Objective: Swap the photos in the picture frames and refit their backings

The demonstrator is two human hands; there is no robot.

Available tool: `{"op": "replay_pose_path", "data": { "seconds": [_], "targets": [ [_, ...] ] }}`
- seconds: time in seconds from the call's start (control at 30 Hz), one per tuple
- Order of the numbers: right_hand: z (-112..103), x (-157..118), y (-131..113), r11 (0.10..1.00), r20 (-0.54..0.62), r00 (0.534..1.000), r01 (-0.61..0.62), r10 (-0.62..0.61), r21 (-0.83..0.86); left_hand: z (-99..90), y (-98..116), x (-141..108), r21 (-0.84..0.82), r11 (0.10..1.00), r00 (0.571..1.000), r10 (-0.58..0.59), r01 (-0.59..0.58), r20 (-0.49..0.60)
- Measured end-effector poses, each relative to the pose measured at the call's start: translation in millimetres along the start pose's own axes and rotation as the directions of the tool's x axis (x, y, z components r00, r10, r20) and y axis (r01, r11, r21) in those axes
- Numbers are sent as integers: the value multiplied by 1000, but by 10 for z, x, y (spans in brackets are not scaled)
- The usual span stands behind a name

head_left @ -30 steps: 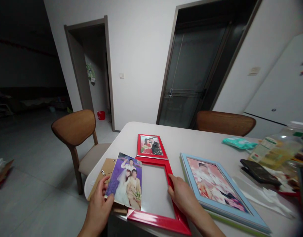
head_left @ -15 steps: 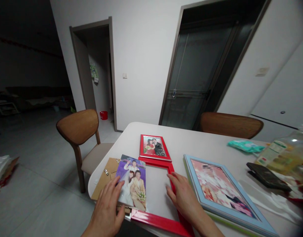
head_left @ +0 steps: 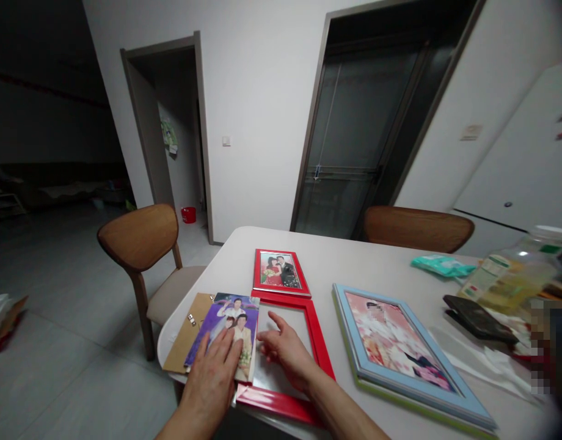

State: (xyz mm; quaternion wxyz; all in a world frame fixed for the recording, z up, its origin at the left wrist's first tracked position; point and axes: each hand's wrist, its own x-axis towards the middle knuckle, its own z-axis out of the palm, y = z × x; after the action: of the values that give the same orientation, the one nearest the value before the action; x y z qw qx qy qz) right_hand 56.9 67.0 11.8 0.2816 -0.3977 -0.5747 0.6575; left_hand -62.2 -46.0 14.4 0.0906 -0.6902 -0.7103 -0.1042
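- The left hand (head_left: 215, 366) lies flat on the photo (head_left: 219, 316), fingers slightly apart.
- The right hand (head_left: 285, 351) is over the open red frame (head_left: 318, 345), fingers bent and parted (contact with the photo is unclear).
- The photo partly covers the board (head_left: 179, 347).
- 1 blue frame (head_left: 464, 396) lies rightward.

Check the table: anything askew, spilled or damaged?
One oddity: the family photo lies loose, overlapping the brown backing board and the left side of the larger red frame, whose visible opening shows no picture. No spill or breakage stands out.
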Motion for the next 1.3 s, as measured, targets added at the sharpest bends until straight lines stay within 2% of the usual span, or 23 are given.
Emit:
{"op": "replay_pose_path", "data": {
  "seconds": [0.07,0.17,0.23,0.33,0.43,0.47,0.53,0.57,0.6,0.67,0.7,0.77,0.8,0.87,0.93,1.0,1.07,1.13,1.23,1.3],
  "targets": [
    [58,10,-32,998,19,999,-28,27,52,50,7,20,3,1000,1000,4,-4,30],
    [90,44,-35,1000,57,998,-4,5,-6,149,1,11,-1,999,999,34,-34,41],
    [85,82,-7,1000,60,998,3,-1,-28,212,-15,-11,7,997,997,75,-75,-10],
    [64,128,43,999,53,999,13,-11,-35,240,-68,-24,-8,993,982,118,-120,-146],
    [40,115,38,1000,50,998,25,-25,-3,107,-161,23,-117,983,941,100,-145,-323],
    [33,96,17,999,44,998,33,-33,14,23,-191,51,-186,973,925,59,-137,-375],
    [27,38,-46,996,25,998,50,-52,67,-184,-220,116,-383,922,891,-122,-62,-438],
    [30,4,-82,993,24,998,50,-53,108,-292,-211,151,-507,862,864,-257,3,-433],
    [38,-32,-115,987,30,999,39,-45,158,-391,-182,186,-639,766,822,-404,64,-401],
    [65,-97,-167,962,78,997,-18,-4,272,-532,-62,253,-883,460,733,-632,92,-253],
    [78,-122,-185,939,110,994,-48,11,339,-567,21,283,-960,274,711,-685,50,-159],
    [75,-155,-214,870,92,996,-36,-11,493,-567,201,329,-995,-79,726,-687,-66,7],
    [49,-163,-229,825,32,999,11,-35,565,-540,280,344,-972,-213,748,-660,-103,66],
    [-65,-167,-258,758,-127,990,133,-66,638,-455,383,360,-921,-378,784,-599,-96,164],
    [-249,-164,-276,783,-179,983,144,-42,606,-348,395,360,-905,-424,795,-557,-24,240],
    [-453,-156,-263,856,-136,991,61,11,513,-226,348,353,-927,-367,801,-532,74,274],
    [-619,-139,-212,924,-134,990,8,47,383,-93,300,337,-965,-207,828,-504,161,246],
    [-713,-108,-145,967,-171,985,12,33,255,35,292,305,-975,51,871,-461,217,170],
    [-724,-45,-76,990,-180,984,12,13,137,171,356,232,-862,468,939,-343,196,27],
    [-687,-7,-69,997,-189,982,21,-7,76,216,403,186,-750,646,972,-233,143,-15]
  ]
}}
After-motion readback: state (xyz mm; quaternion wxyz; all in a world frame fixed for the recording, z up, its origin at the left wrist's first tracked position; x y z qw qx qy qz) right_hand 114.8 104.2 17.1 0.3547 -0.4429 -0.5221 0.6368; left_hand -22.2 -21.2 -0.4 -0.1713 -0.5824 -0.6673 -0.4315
